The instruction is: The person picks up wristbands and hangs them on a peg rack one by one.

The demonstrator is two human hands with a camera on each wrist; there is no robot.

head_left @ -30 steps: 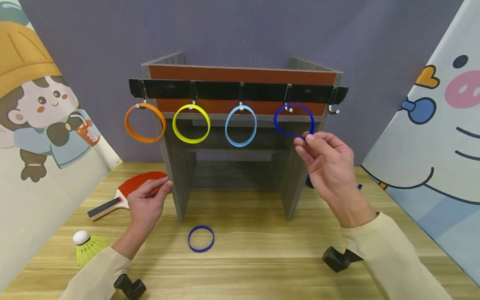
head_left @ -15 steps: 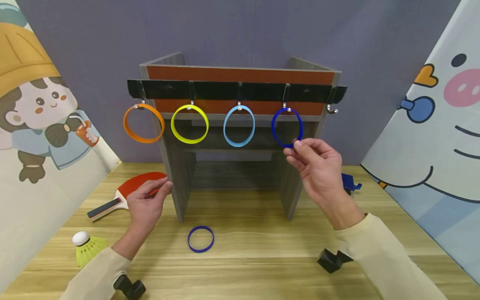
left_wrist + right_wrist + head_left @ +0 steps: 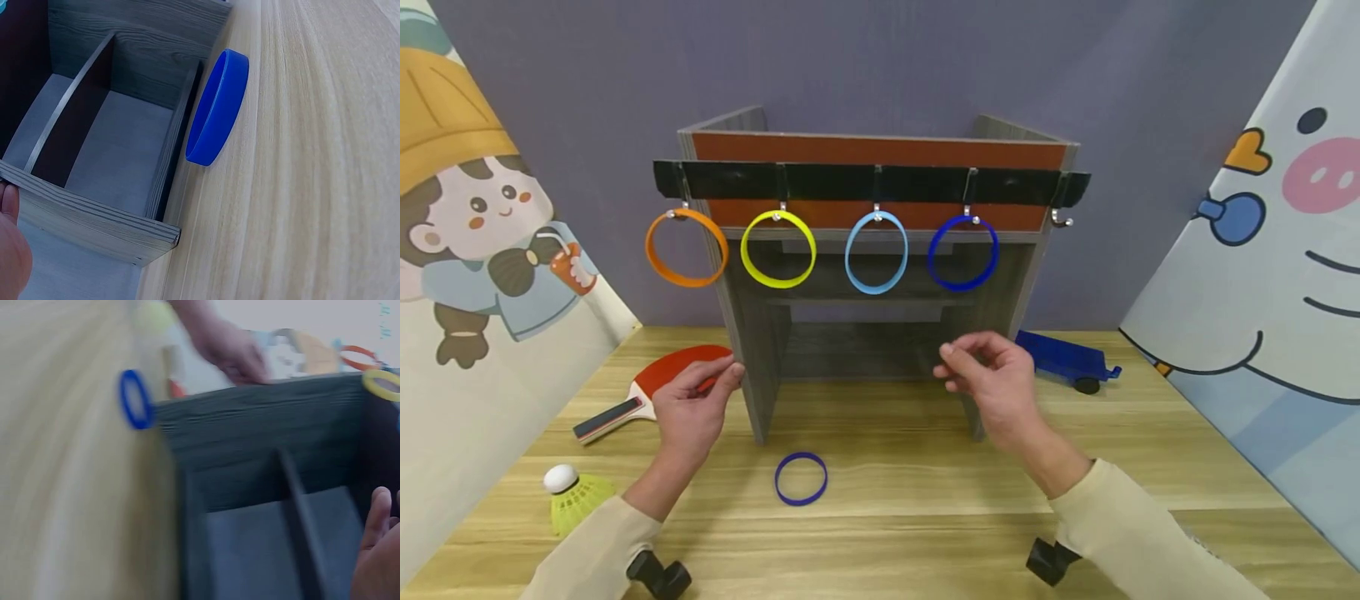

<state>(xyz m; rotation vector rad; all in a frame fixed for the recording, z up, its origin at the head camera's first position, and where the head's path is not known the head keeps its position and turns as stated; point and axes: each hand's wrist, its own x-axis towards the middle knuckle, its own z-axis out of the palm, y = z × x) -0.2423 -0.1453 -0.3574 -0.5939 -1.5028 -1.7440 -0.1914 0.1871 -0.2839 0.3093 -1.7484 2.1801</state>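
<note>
My left hand [image 3: 694, 402] holds the front edge of the grey wooden shelf's [image 3: 741, 358] left side panel, thumb and fingertips together there. My right hand [image 3: 996, 379] holds nothing; its fingers are loosely bent below a dark blue wristband [image 3: 932, 267] that hangs on a hook. Beside that band hang a light blue wristband [image 3: 850, 258], a yellow wristband [image 3: 812, 254] and an orange wristband [image 3: 651, 254]. A bare hook [image 3: 1062, 220] shows at the right end of the black strip [image 3: 925, 182]. Another blue wristband [image 3: 224, 112] stands out on the tabletop in the left wrist view.
A red table tennis paddle [image 3: 662, 369] lies behind my left hand, and a yellow shuttlecock [image 3: 576, 496] sits nearer at left. A blue toy trailer [image 3: 1063, 358] stands right of the shelf. Printed panels flank the wooden table [image 3: 910, 533].
My right hand lets go of the dark blue wristband and drops down and left. The band now hangs freely from its hook. My left hand stays at the shelf.
</note>
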